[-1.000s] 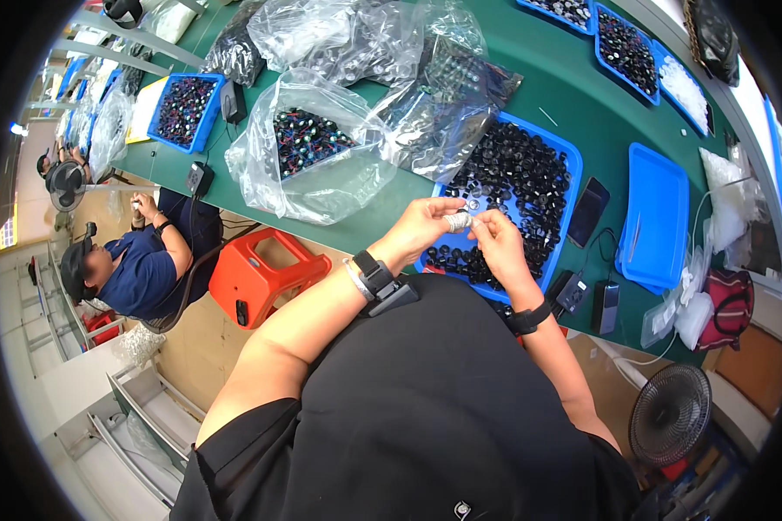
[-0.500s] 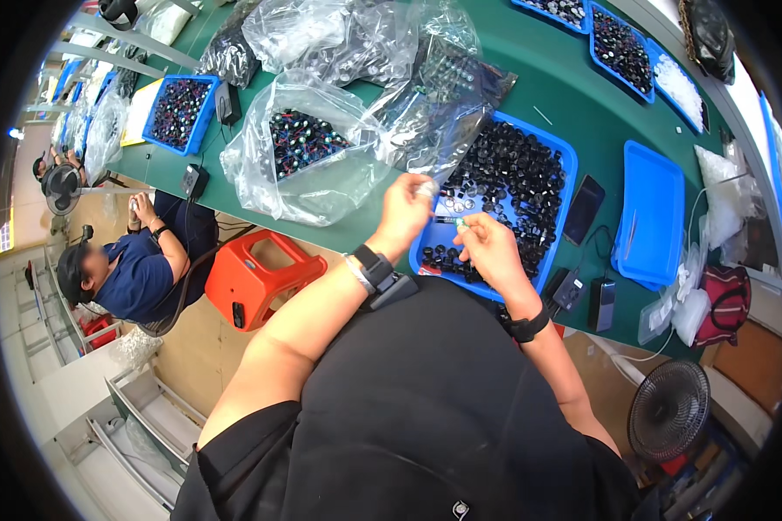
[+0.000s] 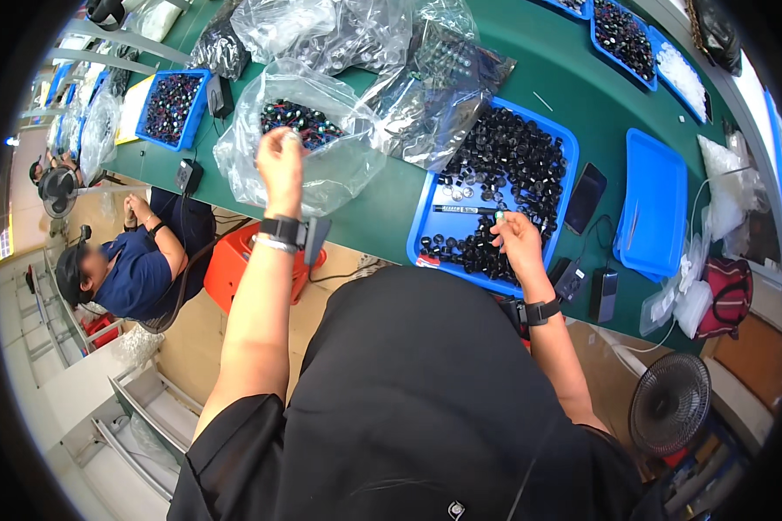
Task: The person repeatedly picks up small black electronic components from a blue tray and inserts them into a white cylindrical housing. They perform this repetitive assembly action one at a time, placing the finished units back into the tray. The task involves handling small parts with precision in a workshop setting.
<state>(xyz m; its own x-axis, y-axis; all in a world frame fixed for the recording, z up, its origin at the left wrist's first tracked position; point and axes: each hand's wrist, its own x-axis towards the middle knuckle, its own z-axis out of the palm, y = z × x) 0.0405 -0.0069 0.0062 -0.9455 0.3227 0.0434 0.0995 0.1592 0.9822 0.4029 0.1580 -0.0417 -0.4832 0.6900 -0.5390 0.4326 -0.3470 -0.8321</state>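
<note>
My left hand (image 3: 280,169) is raised over the near side of an open clear plastic bag (image 3: 339,178). Its fingers are pinched around a small whitish piece (image 3: 295,135), too small to name. Inside the bag lie many small wired parts (image 3: 317,128) with red, blue and black leads. Over the blue tray (image 3: 423,227) on the right, my right hand (image 3: 521,247) is closed on a small pale-green piece (image 3: 500,217). Loose black round caps (image 3: 517,165) fill much of that tray. A dark marker pen (image 3: 462,209) and several clear discs (image 3: 456,192) lie among them.
A phone (image 3: 586,198) and stacked blue trays (image 3: 652,195) are right of the cap tray. Filled bags (image 3: 321,35) crowd the table's far side. A red stool (image 3: 226,273) stands below the front edge; a person (image 3: 148,269) sits at the left.
My left hand has moved left from the cap tray to the wired-parts bag. My right hand has shifted slightly right over the tray, uncovering the marker pen.
</note>
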